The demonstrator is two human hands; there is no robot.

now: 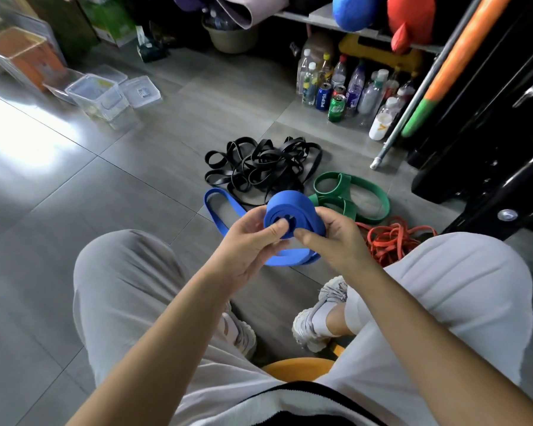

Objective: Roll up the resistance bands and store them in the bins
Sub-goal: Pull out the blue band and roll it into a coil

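A blue resistance band (293, 207) is partly wound into a thick coil held above my knees. My left hand (250, 241) grips the coil from the left, thumb near its centre hole. My right hand (336, 238) pinches it from the right. The loose blue tail loops down to the floor at the left. On the floor beyond lie a tangled pile of black bands (262, 167), a green band (351, 195) and an orange-red band (391, 238). Clear plastic bins (96, 93) stand at the far left.
Bottles and cans (345, 87) crowd the floor under a shelf at the back right. A black equipment frame (490, 133) and an orange-green pole (443, 66) stand at the right. My knees and shoes fill the near foreground.
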